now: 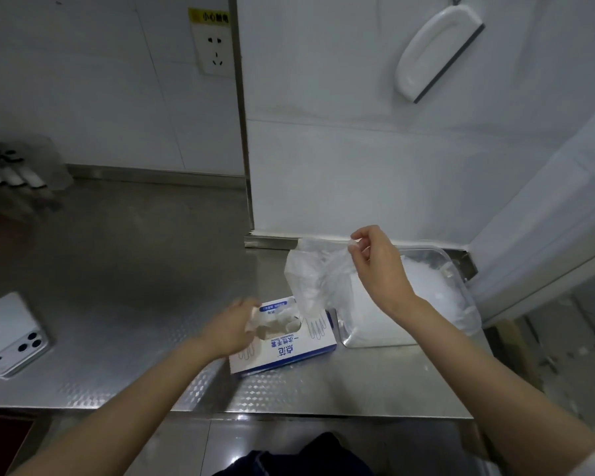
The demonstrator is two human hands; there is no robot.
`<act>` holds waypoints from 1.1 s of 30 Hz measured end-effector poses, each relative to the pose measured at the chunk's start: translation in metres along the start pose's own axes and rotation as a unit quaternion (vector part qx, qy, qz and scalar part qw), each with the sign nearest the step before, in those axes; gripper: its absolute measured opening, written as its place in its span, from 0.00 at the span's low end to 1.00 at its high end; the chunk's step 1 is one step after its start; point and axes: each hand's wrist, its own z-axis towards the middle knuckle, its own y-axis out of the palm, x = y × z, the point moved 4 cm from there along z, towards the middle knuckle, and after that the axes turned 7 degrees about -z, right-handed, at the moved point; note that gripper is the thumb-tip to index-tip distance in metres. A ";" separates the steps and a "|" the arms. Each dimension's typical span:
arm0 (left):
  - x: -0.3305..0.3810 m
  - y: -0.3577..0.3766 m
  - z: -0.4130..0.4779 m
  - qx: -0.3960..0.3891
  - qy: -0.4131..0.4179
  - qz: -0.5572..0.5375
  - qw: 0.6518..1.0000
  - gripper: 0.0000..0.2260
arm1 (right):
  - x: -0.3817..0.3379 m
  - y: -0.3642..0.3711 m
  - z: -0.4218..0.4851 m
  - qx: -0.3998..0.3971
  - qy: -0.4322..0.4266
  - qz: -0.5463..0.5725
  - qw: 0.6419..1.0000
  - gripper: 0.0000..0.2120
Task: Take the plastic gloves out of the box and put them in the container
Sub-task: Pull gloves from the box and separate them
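clear plastic glove (313, 280) hangs pinched in my right hand (378, 266) above the glove box (289, 352), ready for the container (437, 250), while my left hand (231, 328) steadies the box, its grip too blurred to tell.

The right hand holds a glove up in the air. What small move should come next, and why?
Probably move the right hand a little to the right and let the glove drop into the container. The glove hangs above the box, pinched at its top, and the container beside it already holds gloves.
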 end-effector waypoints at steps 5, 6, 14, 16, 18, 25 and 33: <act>0.061 -0.047 0.004 0.139 0.074 -0.230 0.960 0.28 | 0.000 -0.012 -0.006 -0.046 -0.018 -0.022 0.998 0.02; 0.078 -0.048 0.004 0.108 0.097 -0.246 0.958 0.33 | -0.002 -0.013 -0.007 -0.060 -0.025 -0.026 0.998 0.02; 0.122 -0.035 0.022 0.044 0.118 -0.228 0.966 0.08 | 0.004 -0.034 -0.006 -0.070 -0.025 0.116 0.991 0.11; 0.122 -0.032 0.023 0.025 0.100 -0.279 0.955 0.08 | 0.017 -0.041 -0.004 -0.024 0.041 0.177 0.983 0.16; 0.126 -0.031 0.021 0.011 0.092 -0.339 0.936 0.06 | 0.031 -0.039 -0.004 -0.053 0.129 0.190 0.972 0.23; 0.141 -0.020 0.021 -0.046 0.072 -0.426 0.901 0.14 | 0.049 -0.020 -0.018 -0.241 0.162 0.260 0.921 0.15; 0.151 -0.028 0.028 0.045 0.042 -0.482 0.874 0.08 | 0.050 -0.023 -0.027 -0.219 0.140 0.278 0.925 0.06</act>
